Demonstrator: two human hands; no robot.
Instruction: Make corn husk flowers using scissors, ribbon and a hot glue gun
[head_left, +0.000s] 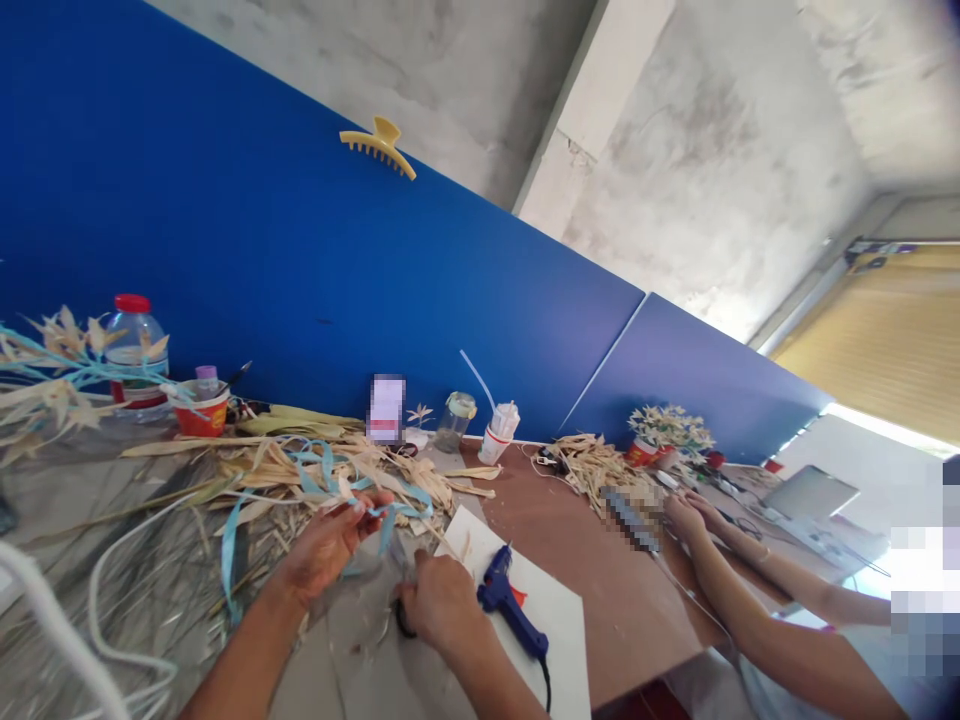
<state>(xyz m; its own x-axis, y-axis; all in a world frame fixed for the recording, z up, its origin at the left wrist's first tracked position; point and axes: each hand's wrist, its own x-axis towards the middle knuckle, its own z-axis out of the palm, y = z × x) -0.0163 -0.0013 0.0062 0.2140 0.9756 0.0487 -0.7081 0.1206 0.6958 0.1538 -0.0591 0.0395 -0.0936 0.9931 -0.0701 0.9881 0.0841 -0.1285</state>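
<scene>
My left hand [330,545] is closed in a pinch on a light-blue ribbon [386,530], whose loops and loose ends trail over the table. A pale piece of dried husk shows near the same fingertips. Just to the right, my right hand [450,600] is wrapped round scissors with a black handle [403,615]. Their blades point up toward the ribbon and are partly blurred. Beside my right hand a blue hot glue gun [514,605] lies on a white board [566,620]. Behind both hands spreads a heap of dried corn husks [262,465].
Along the blue partition [247,250] stand a red-capped bottle [135,350], a red paper cup [201,412], a phone [386,408], a glass jar [455,420] and a white cup [495,440]. A white cable [97,580] loops at left. Another person's hands [686,515] are at right.
</scene>
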